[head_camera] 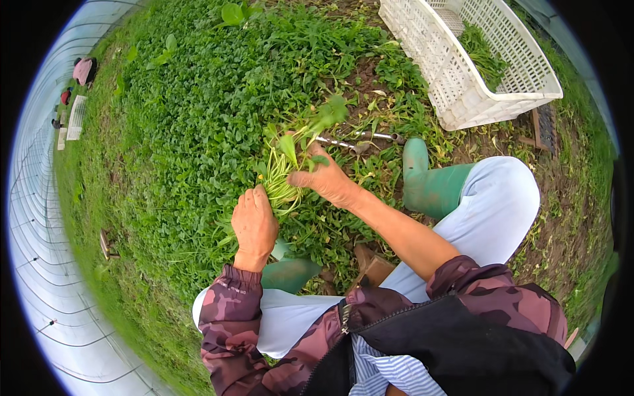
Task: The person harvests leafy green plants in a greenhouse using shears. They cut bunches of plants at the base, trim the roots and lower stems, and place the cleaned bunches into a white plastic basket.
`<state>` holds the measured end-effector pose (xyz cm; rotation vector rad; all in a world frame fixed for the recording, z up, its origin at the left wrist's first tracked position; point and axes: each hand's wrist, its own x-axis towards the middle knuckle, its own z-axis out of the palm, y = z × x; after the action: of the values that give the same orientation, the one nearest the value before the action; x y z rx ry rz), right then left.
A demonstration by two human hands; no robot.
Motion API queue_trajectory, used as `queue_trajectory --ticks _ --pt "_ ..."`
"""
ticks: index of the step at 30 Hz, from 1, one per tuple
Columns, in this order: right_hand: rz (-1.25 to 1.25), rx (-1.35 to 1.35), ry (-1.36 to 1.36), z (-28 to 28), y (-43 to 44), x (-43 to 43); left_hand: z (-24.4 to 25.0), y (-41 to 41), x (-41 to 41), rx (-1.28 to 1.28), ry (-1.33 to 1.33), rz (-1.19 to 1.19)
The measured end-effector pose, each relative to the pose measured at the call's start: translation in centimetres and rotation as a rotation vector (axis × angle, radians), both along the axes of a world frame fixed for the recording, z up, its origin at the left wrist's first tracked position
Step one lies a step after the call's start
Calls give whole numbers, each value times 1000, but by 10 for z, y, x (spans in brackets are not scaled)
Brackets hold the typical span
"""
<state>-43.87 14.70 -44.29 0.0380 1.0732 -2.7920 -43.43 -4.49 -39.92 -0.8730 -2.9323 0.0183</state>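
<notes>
My left hand (255,222) is closed around the lower part of a bunch of thin green stems (280,180), its knuckles turned up. At the bunch's other side is my right hand (324,175), thumb and fingers spread around the stems and leaves. Some of its fingers are hidden behind the leaves, so a firm grip cannot be made out. A blurred leafy tip (331,113) sticks out above the right hand. Below and around both hands grows a dense bed of low leafy greens (198,123).
A white perforated plastic crate (460,94) holding some cut greens (483,54) stands upper right. Two shiny metal rods (342,143) lie beyond my right hand. Green rubber boots (438,188) flank a wooden piece (376,272). Other people (85,70) and crates (77,118) are far left.
</notes>
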Motion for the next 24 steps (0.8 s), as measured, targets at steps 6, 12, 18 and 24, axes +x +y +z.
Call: queue_trajectory --ticks 6,12,18,24 --pt "-77 624 31 -14 -11 -3 2 1 5 11 -79 31" --pt "-163 797 -37 -17 -12 -5 0 -5 10 148 -155 27" --pt "-284 883 10 -4 -2 -30 10 2 13 500 -403 143" --pt "-45 1015 -119 28 19 -75 19 -2 6 905 -653 263"
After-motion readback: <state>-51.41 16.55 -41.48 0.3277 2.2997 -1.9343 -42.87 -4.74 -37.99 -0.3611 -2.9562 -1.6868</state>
